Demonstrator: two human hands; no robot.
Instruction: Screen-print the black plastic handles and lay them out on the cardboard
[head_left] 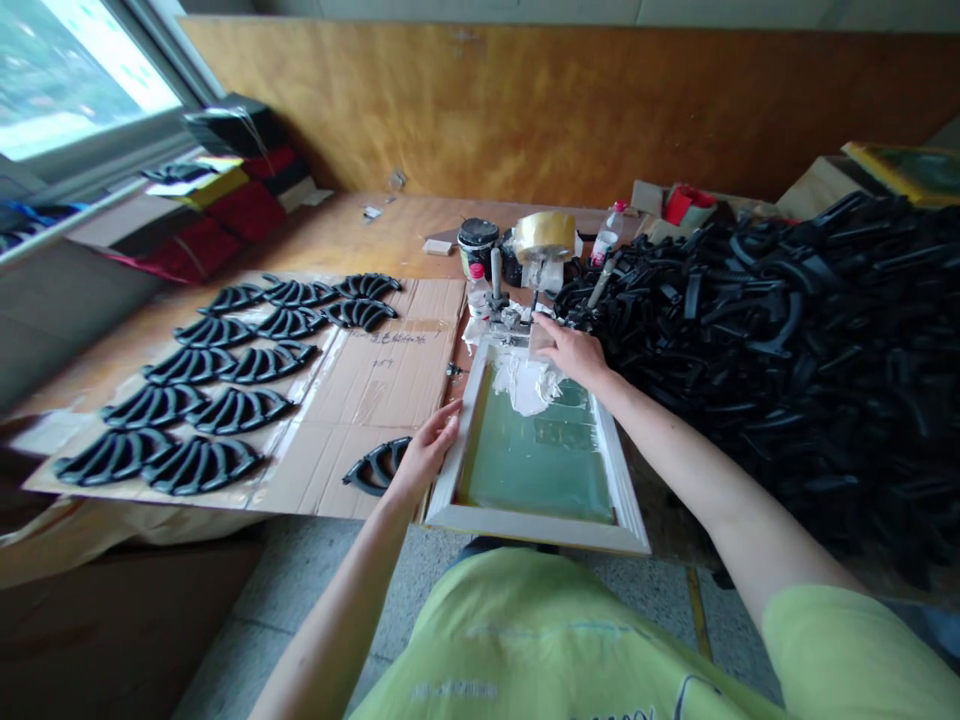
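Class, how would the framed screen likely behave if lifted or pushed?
The framed screen would probably stay stiff, given its broad, straight border. Being wide and flat, it seems unlikely to roll. Its green panel might be slippery where the white paste is smeared across its far end.

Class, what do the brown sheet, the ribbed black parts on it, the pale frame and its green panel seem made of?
Brown sheet: matte corrugated cardboard; creases and ridges show.
Ribbed black parts: probably moulded plastic, semi-glossy; highlights follow smooth ribs.
Pale frame: perhaps metal or painted wood; its dull surface leaves this open.
Green panel: likely coated mesh, slightly shiny, faintly reflective; no weave shows.
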